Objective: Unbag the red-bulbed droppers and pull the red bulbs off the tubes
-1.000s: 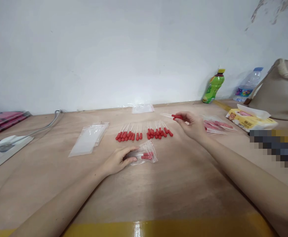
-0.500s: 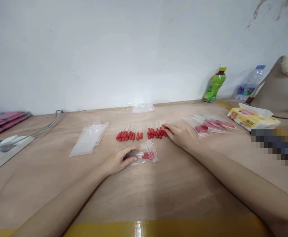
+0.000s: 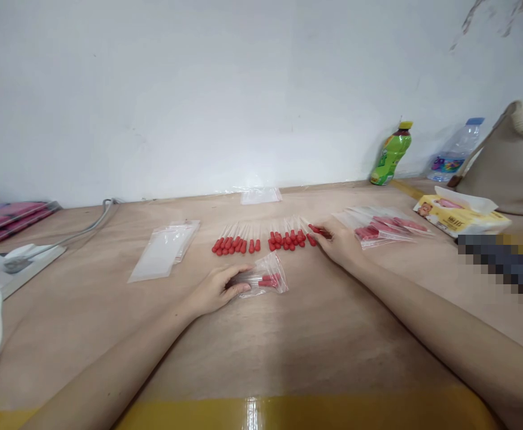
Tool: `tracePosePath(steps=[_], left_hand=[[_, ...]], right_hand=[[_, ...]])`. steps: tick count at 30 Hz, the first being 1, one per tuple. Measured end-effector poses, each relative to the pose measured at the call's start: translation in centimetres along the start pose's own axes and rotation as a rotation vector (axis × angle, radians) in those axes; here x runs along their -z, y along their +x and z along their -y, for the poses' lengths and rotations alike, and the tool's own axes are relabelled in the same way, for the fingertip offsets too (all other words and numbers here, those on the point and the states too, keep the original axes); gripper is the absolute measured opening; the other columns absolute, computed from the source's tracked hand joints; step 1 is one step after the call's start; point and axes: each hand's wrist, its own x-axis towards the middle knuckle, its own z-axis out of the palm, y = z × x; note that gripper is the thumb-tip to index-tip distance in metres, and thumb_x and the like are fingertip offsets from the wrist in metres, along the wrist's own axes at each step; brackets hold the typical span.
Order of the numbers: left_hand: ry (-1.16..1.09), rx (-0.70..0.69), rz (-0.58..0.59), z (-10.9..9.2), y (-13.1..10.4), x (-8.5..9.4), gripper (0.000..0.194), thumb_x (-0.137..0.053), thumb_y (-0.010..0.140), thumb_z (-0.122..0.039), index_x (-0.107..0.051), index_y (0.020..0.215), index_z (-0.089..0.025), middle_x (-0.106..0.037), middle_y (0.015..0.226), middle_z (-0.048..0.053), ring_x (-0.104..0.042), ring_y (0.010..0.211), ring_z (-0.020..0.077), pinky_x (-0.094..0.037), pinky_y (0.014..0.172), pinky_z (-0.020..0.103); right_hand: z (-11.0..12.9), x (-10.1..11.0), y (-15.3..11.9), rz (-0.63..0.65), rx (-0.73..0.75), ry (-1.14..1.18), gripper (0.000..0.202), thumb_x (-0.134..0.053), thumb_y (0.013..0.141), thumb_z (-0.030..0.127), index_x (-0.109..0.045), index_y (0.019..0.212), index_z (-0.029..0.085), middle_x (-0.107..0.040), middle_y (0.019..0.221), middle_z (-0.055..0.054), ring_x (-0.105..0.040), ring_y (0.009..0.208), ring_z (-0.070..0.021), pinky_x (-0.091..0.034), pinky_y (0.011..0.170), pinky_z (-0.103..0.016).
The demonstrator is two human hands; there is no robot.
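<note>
The small clear bag (image 3: 281, 269), holding two red-bulbed droppers (image 3: 269, 280), lay in the same spot near the middle of the surface (image 3: 288, 352) as in the earlier views, with the left hand (image 3: 219, 291) at its left end. The right hand (image 3: 342, 243) had changed more: a second before, it was raised beyond and to the right of the bag with red bulbs in its fingers; now it was low at the right end of the right dropper group (image 3: 286, 240), a little farther right than half a second before.

That group lay just beyond the bag, and the left dropper group (image 3: 234, 245) beyond it to the left, both with bulbs toward the person. The surface was wood-toned, with yellow tape (image 3: 189, 415) along the edge nearer than the bag. Farther left of the bag were flat clear bags (image 3: 156, 257), a power strip (image 3: 32, 266) and pink packages (image 3: 12, 221); well to its right were filled bags (image 3: 384, 227), a tissue pack (image 3: 461, 215), a green bottle (image 3: 391, 156), a water bottle (image 3: 453, 156) and a beige handbag (image 3: 507, 164). A pale wall (image 3: 189, 95) rose behind.

The left fingers were curled around the bag, thumb and forefinger gripping it. The right fingers were slightly parted at a red bulb (image 3: 315, 229); whether they pinched it could not be told.
</note>
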Motion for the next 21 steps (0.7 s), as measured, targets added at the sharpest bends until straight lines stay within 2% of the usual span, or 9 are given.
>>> tracePosePath(steps=[7, 11, 15, 21], left_hand=[[0.01, 0.022, 0.012, 0.0, 0.0, 0.0, 0.034, -0.05, 0.085, -0.037, -0.05, 0.115, -0.021, -0.062, 0.106, 0.003, -0.059, 0.091, 0.0162, -0.045, 0.08, 0.028], [0.012, 0.039, 0.022, -0.2, 0.0, 0.1, 0.034, -0.049, 0.085, -0.037, -0.05, 0.115, -0.022, -0.062, 0.105, 0.003, -0.059, 0.09, 0.0162, -0.045, 0.078, 0.028], [0.0, 0.026, 0.015, 0.0, 0.0, 0.0, 0.034, -0.049, 0.085, -0.037, -0.05, 0.116, -0.022, -0.062, 0.106, 0.003, -0.058, 0.09, 0.0162, -0.045, 0.077, 0.028], [0.0, 0.022, 0.001, 0.3, -0.1, -0.2, 0.036, -0.05, 0.085, -0.038, -0.05, 0.116, -0.021, -0.062, 0.104, 0.004, -0.059, 0.089, 0.0166, -0.045, 0.078, 0.028]], right_hand=[[2.4, 1.1, -0.4, 0.075, -0.027, -0.15, 0.023, -0.057, 0.078, 0.034, -0.066, 0.096, 0.022, -0.069, 0.086, -0.003, -0.063, 0.072, -0.0182, -0.048, 0.063, -0.028], [2.5, 1.1, -0.5, 0.083, 0.015, -0.162, 0.028, -0.06, 0.075, 0.04, -0.066, 0.097, 0.024, -0.068, 0.088, -0.002, -0.061, 0.074, -0.0176, -0.047, 0.062, -0.026], [2.4, 1.0, -0.3, 0.078, -0.034, -0.173, 0.038, -0.064, 0.07, 0.043, -0.064, 0.099, 0.019, -0.067, 0.089, -0.006, -0.061, 0.075, -0.0199, -0.048, 0.063, -0.029], [1.8, 0.6, -0.2, 0.025, -0.093, -0.003, 0.038, -0.065, 0.069, 0.042, -0.061, 0.098, 0.017, -0.065, 0.097, -0.008, -0.063, 0.074, -0.0182, -0.05, 0.063, -0.029]])
